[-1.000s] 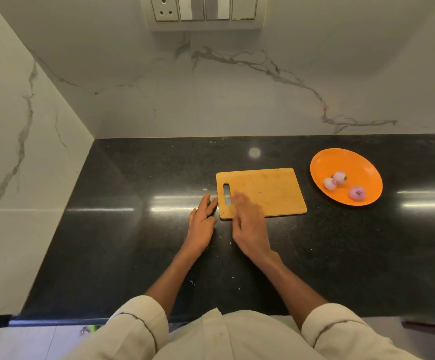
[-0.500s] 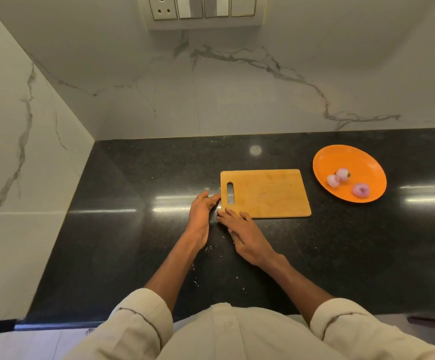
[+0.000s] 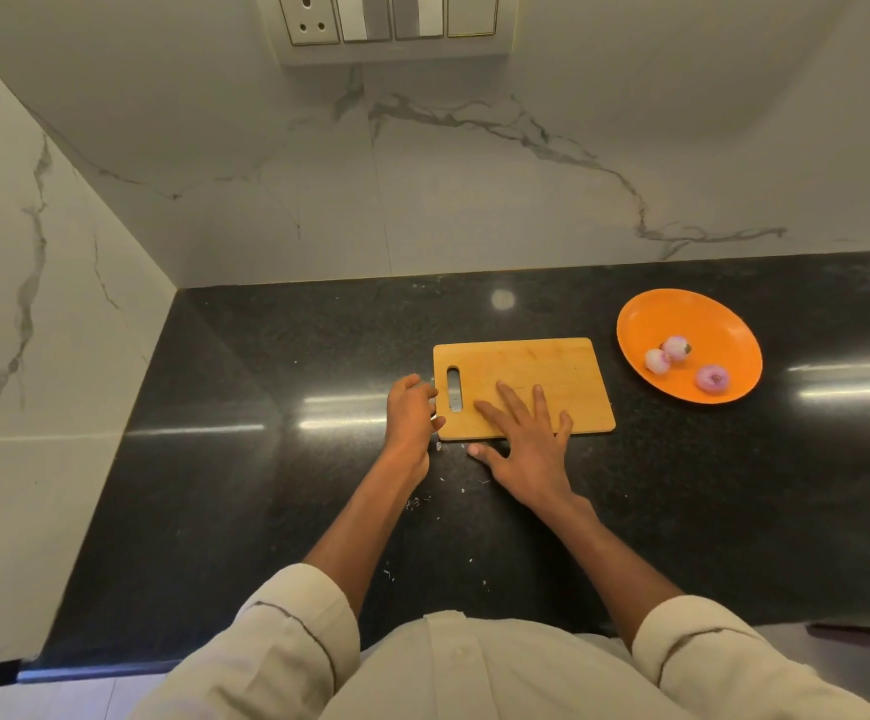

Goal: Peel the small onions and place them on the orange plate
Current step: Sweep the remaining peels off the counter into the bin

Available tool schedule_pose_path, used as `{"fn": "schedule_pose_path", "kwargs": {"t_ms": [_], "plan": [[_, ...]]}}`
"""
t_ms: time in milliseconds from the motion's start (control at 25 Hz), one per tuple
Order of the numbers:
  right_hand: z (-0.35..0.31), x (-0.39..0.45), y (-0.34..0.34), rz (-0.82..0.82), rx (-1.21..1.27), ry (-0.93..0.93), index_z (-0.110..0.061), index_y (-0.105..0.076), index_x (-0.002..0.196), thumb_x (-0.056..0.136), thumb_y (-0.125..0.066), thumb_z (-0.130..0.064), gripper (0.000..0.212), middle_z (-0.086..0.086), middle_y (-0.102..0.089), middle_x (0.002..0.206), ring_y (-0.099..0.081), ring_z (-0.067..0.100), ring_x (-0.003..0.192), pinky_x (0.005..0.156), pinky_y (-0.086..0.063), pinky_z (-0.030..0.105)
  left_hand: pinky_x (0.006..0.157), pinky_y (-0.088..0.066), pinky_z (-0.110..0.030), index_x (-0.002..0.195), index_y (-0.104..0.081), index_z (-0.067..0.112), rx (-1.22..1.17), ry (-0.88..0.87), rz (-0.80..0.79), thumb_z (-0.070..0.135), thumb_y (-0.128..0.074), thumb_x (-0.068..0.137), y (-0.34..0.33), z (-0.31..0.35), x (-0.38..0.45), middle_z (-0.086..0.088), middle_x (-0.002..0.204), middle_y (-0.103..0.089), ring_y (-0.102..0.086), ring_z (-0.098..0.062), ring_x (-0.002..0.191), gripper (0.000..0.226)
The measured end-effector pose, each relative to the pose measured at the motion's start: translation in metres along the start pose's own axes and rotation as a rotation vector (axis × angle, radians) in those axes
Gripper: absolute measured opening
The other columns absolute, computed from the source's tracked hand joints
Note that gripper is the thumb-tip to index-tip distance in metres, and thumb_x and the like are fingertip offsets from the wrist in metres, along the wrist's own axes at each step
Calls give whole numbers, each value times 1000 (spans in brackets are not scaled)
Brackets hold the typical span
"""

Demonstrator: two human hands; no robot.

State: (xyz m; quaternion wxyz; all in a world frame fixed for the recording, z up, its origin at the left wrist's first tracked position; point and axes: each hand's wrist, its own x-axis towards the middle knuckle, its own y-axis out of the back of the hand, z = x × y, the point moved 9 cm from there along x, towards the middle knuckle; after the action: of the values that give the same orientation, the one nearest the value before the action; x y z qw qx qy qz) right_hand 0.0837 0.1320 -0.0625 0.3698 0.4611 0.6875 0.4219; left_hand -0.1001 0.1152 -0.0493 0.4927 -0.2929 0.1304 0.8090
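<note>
Onions: three small peeled onions lie on the orange plate, two touching each other, the third near them toward the plate's near rim.
Plate from the grip: it sits well to the right of both hands and a little farther back, beyond the right end of the cutting board.
Right hand: the right hand lies flat, fingers spread and straight over the board's near edge, thumb on the desk; it holds nothing.
Left hand: the left hand is at the board's left end beside the handle slot, fingers curled toward the edge; whether it actually grips the board or pinches a scrap of skin I cannot tell.
Nearer hand: the right one is plainly closer to the plate.
Board axis: its long side runs left to right, pointing from the hands toward the plate.
Scraps: small flecks of peel are scattered on the desk just short of the hands.
Progress: no unpeeled onion is in view, so the peeling looks finished.
</note>
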Motion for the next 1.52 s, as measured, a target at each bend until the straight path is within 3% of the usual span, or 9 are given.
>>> {"fn": "schedule_pose_path", "kwargs": {"t_ms": [280,520,760,960,1080,1240,1320,1440,1520], "plan": [[-21,13,9,39,-138,12,-57,-54,140,91,-62,-68,51,-2,-33,166,-18,45,157,112,-24,74,71,-51,-31,103,-63,12,-137,47,44,17,-51,102,-2,3,-4,-3,95,-60,-59,-16,84,13],[-45,22,13,12,-158,81,-36,-59,137,88,-79,-42,53,-5,-36,161,-27,29,154,111,-29,64,77,-56,-35,126,-59,9,-213,75,18,20,-51,108,10,-4,-1,-14,128,-64,-70,-29,111,23],[-50,28,58,135,36,200,-29,-64,134,88,-81,-29,49,-5,-43,151,-36,20,146,112,-34,53,80,-56,-36,118,-72,9,176,-15,-113,46,-53,110,5,20,12,-13,109,-80,-75,-25,95,43],[-43,-4,86,406,278,179,-20,-66,122,100,-67,-17,23,-5,-56,130,-53,10,120,103,-46,32,72,-59,-34,119,-71,2,152,-5,-96,23,-70,104,-20,42,34,-16,112,-80,-76,-25,93,26],[-28,-29,57,310,272,145,-21,-64,128,106,-58,-25,24,-4,-62,128,-58,10,118,102,-53,40,69,-57,-32,118,-70,7,122,11,-74,23,-71,103,-19,45,43,-13,110,-80,-78,-24,96,23],[-12,-16,7,57,-11,-94,-14,-26,164,109,-32,-57,70,9,-23,172,-18,26,161,131,-16,54,62,-55,-28,121,-70,6,109,33,-61,22,-73,102,-18,50,50,-11,109,-80,-75,-18,85,25],[-42,-14,-8,-23,-79,64,-15,-16,167,109,-24,-59,74,7,-7,176,-5,23,163,131,-6,51,58,-54,-26,122,-70,5,84,34,-66,21,-73,101,-19,55,53,-13,112,-79,-74,-16,82,26],[-77,-14,-21,-153,2,325,-20,-9,169,111,-25,-56,70,-1,-2,177,1,13,163,133,-5,46,63,-55,-27,121,-70,6,133,15,-72,20,-72,102,-19,64,60,-12,110,-79,-75,-18,88,24],[-73,9,-11,-92,36,276,-19,-15,168,111,-26,-55,68,2,-16,176,-8,15,163,132,-14,50,65,-55,-29,119,-70,6,162,11,-60,20,-72,103,-16,70,66,-11,107,-80,-76,-19,88,22]]}}
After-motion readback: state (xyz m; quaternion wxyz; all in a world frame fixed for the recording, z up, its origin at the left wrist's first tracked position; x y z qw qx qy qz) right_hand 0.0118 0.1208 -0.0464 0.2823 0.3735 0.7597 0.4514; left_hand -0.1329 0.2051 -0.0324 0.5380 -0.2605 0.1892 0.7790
